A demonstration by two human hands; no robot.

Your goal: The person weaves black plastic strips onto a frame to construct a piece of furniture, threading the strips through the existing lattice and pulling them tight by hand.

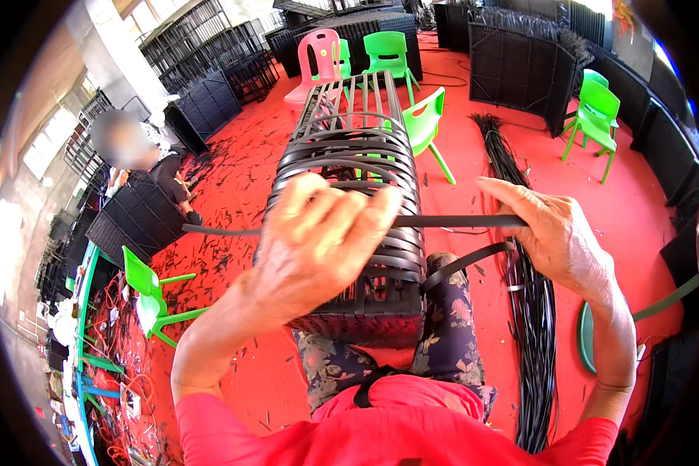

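A flat black plastic strip is stretched level between my two hands, over a long black frame on my lap. My left hand is closed around the strip, whose loose end sticks out to the left. At the right, my right hand pinches the strip between thumb and fingers; the strip's lower length loops back to the frame's right side. Bands of the same strip wrap closely around the near part of the frame. Farther off, the lengthwise bars show with gaps between them.
A long bundle of black strips lies on the red floor right of my legs. Green chairs and a pink chair stand beyond the frame. At left, another person sits by a dark woven panel. Black scraps litter the floor.
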